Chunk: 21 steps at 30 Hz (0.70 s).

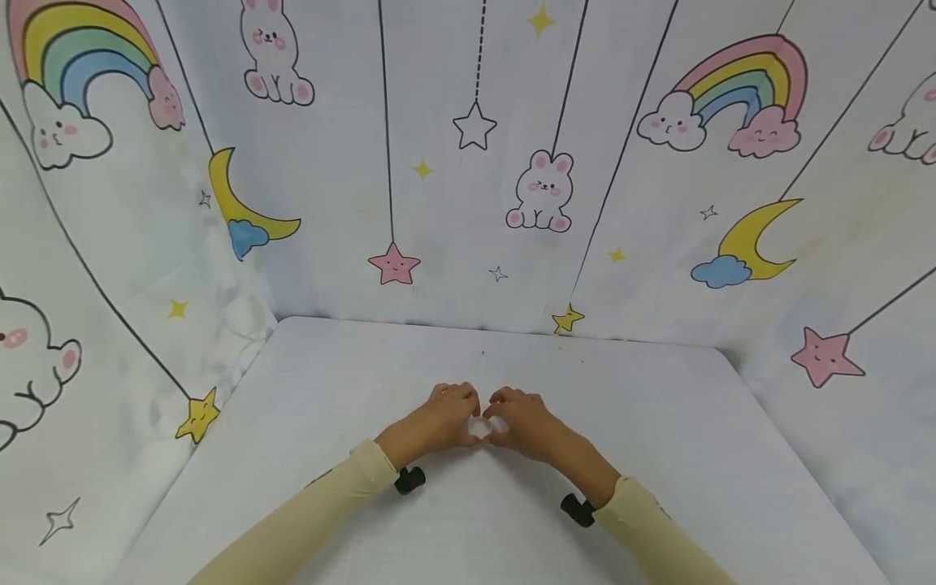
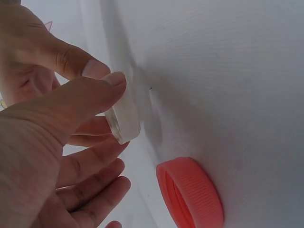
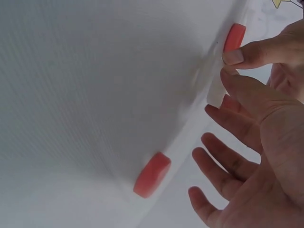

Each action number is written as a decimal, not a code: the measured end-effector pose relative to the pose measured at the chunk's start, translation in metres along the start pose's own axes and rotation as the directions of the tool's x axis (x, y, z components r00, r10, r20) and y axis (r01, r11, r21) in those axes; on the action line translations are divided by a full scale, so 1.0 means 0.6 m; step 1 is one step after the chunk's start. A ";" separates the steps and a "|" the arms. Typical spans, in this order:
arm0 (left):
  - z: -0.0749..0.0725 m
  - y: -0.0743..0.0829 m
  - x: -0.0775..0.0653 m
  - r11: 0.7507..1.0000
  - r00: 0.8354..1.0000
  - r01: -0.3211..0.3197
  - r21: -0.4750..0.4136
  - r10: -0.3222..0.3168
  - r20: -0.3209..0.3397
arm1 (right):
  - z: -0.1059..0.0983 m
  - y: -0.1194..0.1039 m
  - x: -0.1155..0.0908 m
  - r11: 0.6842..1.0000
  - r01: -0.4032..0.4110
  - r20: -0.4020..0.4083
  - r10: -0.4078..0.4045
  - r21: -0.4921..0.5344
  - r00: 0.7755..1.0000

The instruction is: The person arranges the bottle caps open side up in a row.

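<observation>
A small round whitish, translucent cap (image 1: 479, 427) is held up just over the white table, between my two hands. My left hand (image 1: 448, 414) pinches it with the thumb on the near side and a fingertip opposite, as the left wrist view shows, with the other fingers loosely bent. From the other side my right hand (image 1: 528, 422) grips the same cap (image 3: 216, 92), its thumb tip close to the left thumb. A red ribbed bottle cap (image 2: 190, 194) stands near the left hand. In the right wrist view, red caps (image 3: 153, 175) appear below and beyond the hands.
The white table (image 1: 329, 366) ends at a cloth backdrop (image 1: 453, 203) printed with rabbits, rainbows, moons and stars, which rises at the back and both sides. A few tiny specks lie near the table's far edge. Dark wrist cameras (image 1: 410, 480) sit below both wrists.
</observation>
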State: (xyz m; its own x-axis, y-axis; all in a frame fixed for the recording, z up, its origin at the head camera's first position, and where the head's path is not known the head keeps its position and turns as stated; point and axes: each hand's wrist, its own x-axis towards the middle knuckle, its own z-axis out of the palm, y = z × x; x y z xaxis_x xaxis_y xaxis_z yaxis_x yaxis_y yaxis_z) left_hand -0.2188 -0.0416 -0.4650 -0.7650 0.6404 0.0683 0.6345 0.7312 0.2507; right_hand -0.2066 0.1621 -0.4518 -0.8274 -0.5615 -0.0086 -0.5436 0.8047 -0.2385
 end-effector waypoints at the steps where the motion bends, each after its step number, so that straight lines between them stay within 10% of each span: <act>1: 0.000 0.001 -0.001 1.000 1.000 0.001 -0.001 -0.001 0.008 | 0.001 0.000 0.000 1.000 0.001 0.003 -0.001 0.000 1.000; 21: 0.007 0.003 -0.005 1.000 0.999 0.006 0.009 -0.006 0.035 | 0.011 -0.006 -0.004 1.000 -0.001 0.025 0.001 -0.008 1.000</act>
State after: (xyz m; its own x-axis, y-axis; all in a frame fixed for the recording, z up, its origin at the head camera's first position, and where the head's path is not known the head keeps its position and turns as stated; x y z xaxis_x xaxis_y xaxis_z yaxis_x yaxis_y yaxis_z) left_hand -0.2149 -0.0413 -0.4690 -0.7644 0.6439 0.0328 0.6312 0.7369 0.2420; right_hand -0.2015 0.1592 -0.4575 -0.8243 -0.5651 -0.0336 -0.5438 0.8069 -0.2306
